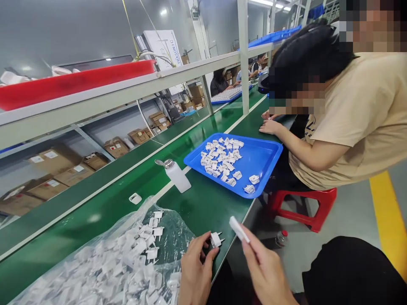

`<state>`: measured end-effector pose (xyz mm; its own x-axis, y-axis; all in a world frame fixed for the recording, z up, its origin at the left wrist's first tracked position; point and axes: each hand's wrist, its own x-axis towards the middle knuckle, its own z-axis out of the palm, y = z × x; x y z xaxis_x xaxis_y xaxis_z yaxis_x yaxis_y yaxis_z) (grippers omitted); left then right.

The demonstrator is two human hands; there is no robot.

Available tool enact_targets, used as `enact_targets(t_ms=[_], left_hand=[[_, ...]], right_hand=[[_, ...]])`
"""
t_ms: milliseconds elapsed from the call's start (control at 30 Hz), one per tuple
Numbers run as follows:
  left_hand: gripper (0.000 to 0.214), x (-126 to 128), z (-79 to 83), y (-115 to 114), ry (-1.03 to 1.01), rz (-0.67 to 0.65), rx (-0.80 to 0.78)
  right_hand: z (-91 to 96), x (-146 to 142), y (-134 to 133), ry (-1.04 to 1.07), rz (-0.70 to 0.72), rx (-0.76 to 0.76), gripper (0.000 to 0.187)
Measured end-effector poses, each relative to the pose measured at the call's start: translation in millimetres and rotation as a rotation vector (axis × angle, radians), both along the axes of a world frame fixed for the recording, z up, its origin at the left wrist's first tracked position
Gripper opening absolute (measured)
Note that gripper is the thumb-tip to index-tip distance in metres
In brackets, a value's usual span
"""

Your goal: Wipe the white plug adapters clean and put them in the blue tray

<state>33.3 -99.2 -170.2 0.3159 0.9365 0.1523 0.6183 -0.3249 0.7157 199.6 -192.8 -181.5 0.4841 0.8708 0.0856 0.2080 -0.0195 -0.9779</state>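
Observation:
My left hand [197,267] pinches a small white plug adapter [216,239] between thumb and fingers, its two metal pins pointing right, just above the green bench edge. In my right hand [267,271] is what looks like a folded white cloth [239,229], gripped between thumb and fingers, apart from the adapter. Left of my left hand, a clear plastic bag [178,220] lies spread with a heap of white plug adapters [104,271]. Further forward, a blue tray [263,156] carries several more adapters [222,156].
A white pump bottle [178,176] with its metal lid raised stands near the tray. One white piece [135,198] lies on the green bench [104,220]. A co-worker [359,118] sits at the right. Overhead runs a shelf with a red tray [79,84]; a red stool [305,207] is below.

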Motion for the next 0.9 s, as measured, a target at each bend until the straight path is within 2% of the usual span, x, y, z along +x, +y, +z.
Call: enact_targets(t_ms=[100, 167, 367, 633, 767, 900], left_hand=[[0.025, 0, -4.8, 0, -0.033, -0.04, 0.041], [0.022, 0, -6.4, 0, -0.04, -0.055, 0.047], [0.022, -3, -13.2, 3, 0.003, -0.069, 0.108], [0.029, -7, -24.7, 10, 0.034, -0.068, 0.125], [0.03, -5, -25.1, 12, 0.029, -0.065, 0.159], [0.028, 0, -17.1, 8, 0.005, -0.06, 0.119]], right_hand=[[-5.2, -15, 12, -0.223, 0.32, 0.053, 0.053], [-8.8, -21, 17, -0.301, 0.394, 0.038, 0.056], [-2.2, -17, 25, -0.457, 0.346, -0.119, 0.051], [21.0, -11, 46, -0.473, 0.364, -0.084, 0.044], [17.7, -10, 50, -0.505, 0.35, -0.037, 0.043], [3.5, -16, 39, -0.518, 0.369, 0.061, 0.051]])
